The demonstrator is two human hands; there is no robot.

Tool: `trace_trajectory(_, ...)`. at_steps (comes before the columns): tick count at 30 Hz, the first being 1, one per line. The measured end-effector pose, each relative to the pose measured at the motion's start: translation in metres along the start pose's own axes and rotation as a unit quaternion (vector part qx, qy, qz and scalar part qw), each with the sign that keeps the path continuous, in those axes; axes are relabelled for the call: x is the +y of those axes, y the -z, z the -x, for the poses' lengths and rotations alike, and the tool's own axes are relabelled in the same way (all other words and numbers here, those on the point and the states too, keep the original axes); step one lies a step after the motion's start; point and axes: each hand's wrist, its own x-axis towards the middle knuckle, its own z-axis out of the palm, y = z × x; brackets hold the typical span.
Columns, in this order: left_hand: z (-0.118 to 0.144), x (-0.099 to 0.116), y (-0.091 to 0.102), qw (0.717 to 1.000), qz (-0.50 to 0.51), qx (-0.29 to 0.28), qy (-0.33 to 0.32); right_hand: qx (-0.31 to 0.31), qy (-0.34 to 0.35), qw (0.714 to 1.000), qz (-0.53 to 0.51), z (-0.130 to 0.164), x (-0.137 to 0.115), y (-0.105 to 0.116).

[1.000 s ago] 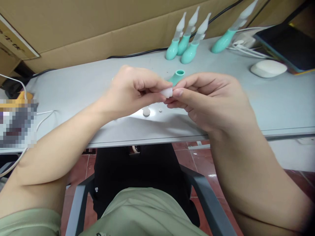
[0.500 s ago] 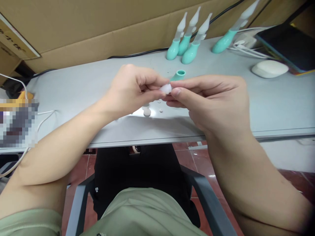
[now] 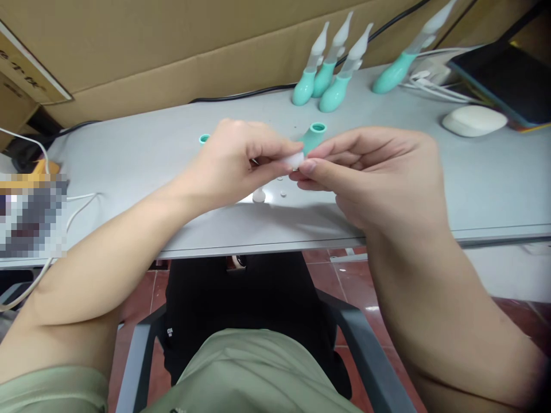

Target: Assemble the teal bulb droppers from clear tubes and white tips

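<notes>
My left hand [image 3: 235, 163] and my right hand [image 3: 379, 172] meet above the grey table [image 3: 129, 155], fingertips pinched together on a small white translucent piece [image 3: 296, 160]. Just behind the fingertips a teal bulb [image 3: 313, 136] with an open round mouth lies on the table. Under the hands sit a small white disc [image 3: 259, 197] and a tiny white bit [image 3: 283, 194]. Part of a teal ring [image 3: 204, 139] shows behind my left hand.
Three upright teal bulbs with white nozzles [image 3: 329, 77] stand at the back, a fourth [image 3: 398, 66] leans to their right. A white mouse-like object [image 3: 473, 120], white cables, a dark flat device [image 3: 508, 77] and a cardboard wall [image 3: 172, 51] border the table.
Both hands stayed pinched on the white piece, shifting slightly right and down. The teal ring behind my left hand has come into view.
</notes>
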Motion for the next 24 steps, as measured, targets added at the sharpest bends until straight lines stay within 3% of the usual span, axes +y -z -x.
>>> trace_trajectory(4,-0.004,0.002,-0.001,0.997,-0.011,-0.032,-0.074,0.003,0.013,0.999,0.043,0.006,-0.001,0.005)
trace_trajectory(12,-0.004,0.011,-0.007,0.996,-0.051,-0.051,-0.043,0.019,0.043,0.998,0.034,0.011,0.002,0.012)
trace_trajectory(17,-0.003,0.015,-0.008,0.996,-0.025,-0.039,-0.08,0.021,0.007,0.999,0.048,0.014,-0.004,0.012)
trace_trajectory(24,-0.002,0.025,-0.007,0.995,-0.049,-0.089,0.018,0.02,-0.007,0.999,0.025,0.009,-0.006,0.018)
